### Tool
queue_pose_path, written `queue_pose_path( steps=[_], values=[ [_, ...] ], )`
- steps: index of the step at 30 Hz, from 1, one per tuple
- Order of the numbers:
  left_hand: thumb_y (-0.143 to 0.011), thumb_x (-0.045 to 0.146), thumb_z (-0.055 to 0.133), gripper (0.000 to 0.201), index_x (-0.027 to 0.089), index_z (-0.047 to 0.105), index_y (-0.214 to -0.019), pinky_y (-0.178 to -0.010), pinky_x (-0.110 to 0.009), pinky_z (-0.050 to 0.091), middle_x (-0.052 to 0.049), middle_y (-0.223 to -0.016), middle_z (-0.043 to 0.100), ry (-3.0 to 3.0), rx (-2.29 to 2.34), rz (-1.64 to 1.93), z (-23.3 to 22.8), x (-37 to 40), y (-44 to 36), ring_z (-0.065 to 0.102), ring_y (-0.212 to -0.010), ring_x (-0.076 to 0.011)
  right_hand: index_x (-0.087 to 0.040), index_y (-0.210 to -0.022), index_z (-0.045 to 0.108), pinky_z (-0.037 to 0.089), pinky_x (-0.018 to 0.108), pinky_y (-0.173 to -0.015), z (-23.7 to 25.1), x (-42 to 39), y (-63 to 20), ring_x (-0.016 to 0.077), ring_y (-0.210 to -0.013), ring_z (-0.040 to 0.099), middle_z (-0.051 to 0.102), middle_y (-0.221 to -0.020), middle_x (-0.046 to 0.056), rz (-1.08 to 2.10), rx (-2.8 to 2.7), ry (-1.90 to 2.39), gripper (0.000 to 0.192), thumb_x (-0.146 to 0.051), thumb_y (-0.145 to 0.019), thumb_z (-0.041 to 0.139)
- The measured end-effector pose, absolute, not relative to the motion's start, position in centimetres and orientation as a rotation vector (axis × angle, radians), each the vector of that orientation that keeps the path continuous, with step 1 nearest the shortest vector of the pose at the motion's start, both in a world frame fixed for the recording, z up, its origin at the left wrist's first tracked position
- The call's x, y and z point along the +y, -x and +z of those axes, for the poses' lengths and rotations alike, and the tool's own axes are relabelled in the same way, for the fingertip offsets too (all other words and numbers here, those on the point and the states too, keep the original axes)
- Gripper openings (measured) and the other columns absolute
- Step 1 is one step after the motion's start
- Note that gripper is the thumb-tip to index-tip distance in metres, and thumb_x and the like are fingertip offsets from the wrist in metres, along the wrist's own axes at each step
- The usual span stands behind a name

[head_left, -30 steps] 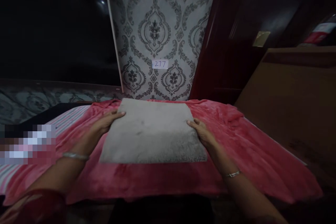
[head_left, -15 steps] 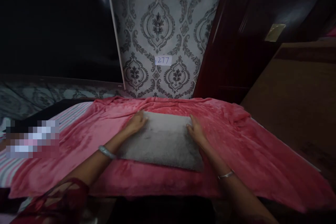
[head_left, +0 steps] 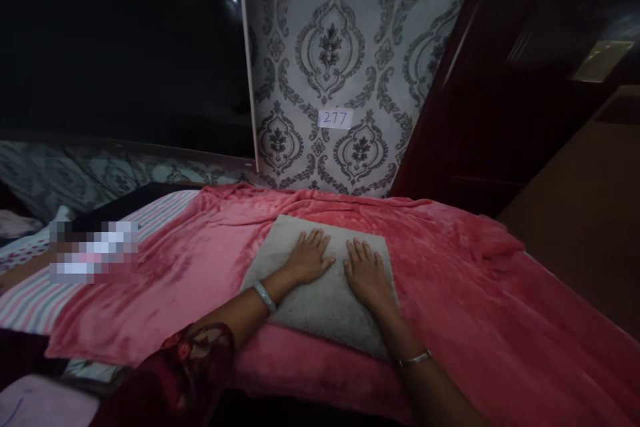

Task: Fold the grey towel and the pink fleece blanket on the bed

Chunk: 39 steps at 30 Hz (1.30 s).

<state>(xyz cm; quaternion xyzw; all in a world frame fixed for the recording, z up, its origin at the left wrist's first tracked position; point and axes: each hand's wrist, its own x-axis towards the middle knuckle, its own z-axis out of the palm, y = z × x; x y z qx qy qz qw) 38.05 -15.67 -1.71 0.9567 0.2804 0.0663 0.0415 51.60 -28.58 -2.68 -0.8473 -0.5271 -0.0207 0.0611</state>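
A grey, soft-looking rectangular piece, perhaps a mat or folded cloth [head_left: 320, 307], lies flat on a pink plush blanket [head_left: 460, 300]. My left hand [head_left: 309, 259] rests palm down on its upper middle, fingers spread. Beside it, my right hand [head_left: 367, 273] also lies flat near the right edge, fingers stretched out. Neither hand grips anything. Both forearms cover parts of the grey piece's lower half.
A striped cloth [head_left: 125, 230] shows under the blanket's left side. Behind stand a large dark TV screen [head_left: 125, 47], patterned wallpaper [head_left: 330, 80] with a paper label [head_left: 335, 118] reading 277, and a dark red door or panel [head_left: 480, 93]. A brown surface [head_left: 590, 227] rises at right.
My hands have moved from the grey piece's left and right edges onto its top, now flat with fingers spread. The camera view has shifted somewhat left.
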Motion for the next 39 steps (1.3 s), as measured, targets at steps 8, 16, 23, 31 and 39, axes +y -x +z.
queue_pose_path(
  steps=[8, 16, 23, 31, 39],
  values=[
    [-0.100, 0.050, 0.033, 0.064, 0.019, 0.035, -0.156, -0.122, -0.060, 0.018, -0.016, -0.166, 0.026, -2.786, 1.108, 0.148, -0.3, -8.3, -33.4, 0.020, -0.155, -0.0314, -0.018, -0.160, 0.030, 0.014, 0.050, -0.123, -2.9, -28.5, -51.6, 0.0266, -0.154, 0.015, 0.023, -0.167, 0.005, -0.045, -1.592, 2.535, 0.059, -0.032, -0.103, 0.027],
    [-0.101, 0.039, 0.034, 0.059, 0.015, 0.036, -0.155, -0.123, -0.049, 0.023, -0.014, -0.165, 0.028, -2.769, 1.117, 0.089, 0.7, -7.8, -33.3, 0.022, -0.154, -0.0270, -0.019, -0.160, 0.031, 0.017, 0.051, -0.122, -2.8, -28.5, -51.8, 0.0269, -0.154, 0.018, 0.024, -0.166, 0.007, -0.043, -1.575, 2.513, 0.059, -0.033, -0.103, 0.029],
    [-0.100, 0.052, 0.039, 0.062, 0.020, 0.040, -0.153, -0.126, -0.053, 0.009, -0.014, -0.166, 0.028, -2.881, 0.968, 0.175, 1.0, -17.0, -32.1, 0.017, -0.156, -0.0265, -0.017, -0.159, 0.031, 0.018, 0.052, -0.122, -2.9, -28.7, -51.7, 0.0283, -0.153, 0.021, 0.026, -0.166, 0.008, -0.089, -1.577, 2.509, 0.059, -0.032, -0.102, 0.030],
    [-0.098, 0.058, 0.040, 0.070, 0.019, 0.034, -0.157, -0.126, -0.055, 0.012, -0.015, -0.166, 0.025, -2.888, 0.848, 0.204, -2.8, -22.9, -30.1, 0.019, -0.155, -0.0297, -0.017, -0.159, 0.030, 0.020, 0.052, -0.121, -2.9, -28.7, -51.8, 0.0282, -0.153, 0.020, 0.025, -0.166, 0.008, -0.110, -1.590, 2.523, 0.059, -0.032, -0.102, 0.029],
    [-0.099, 0.048, 0.037, 0.066, 0.017, 0.033, -0.158, -0.121, -0.064, 0.017, -0.016, -0.164, 0.028, -2.736, 1.329, 0.143, -1.0, -18.7, -23.7, 0.024, -0.153, -0.0342, -0.017, -0.160, 0.030, 0.018, 0.052, -0.122, -2.7, -28.6, -51.6, 0.0281, -0.153, 0.019, 0.023, -0.166, 0.008, -0.051, -1.568, 2.528, 0.060, -0.032, -0.102, 0.029]
  ],
)
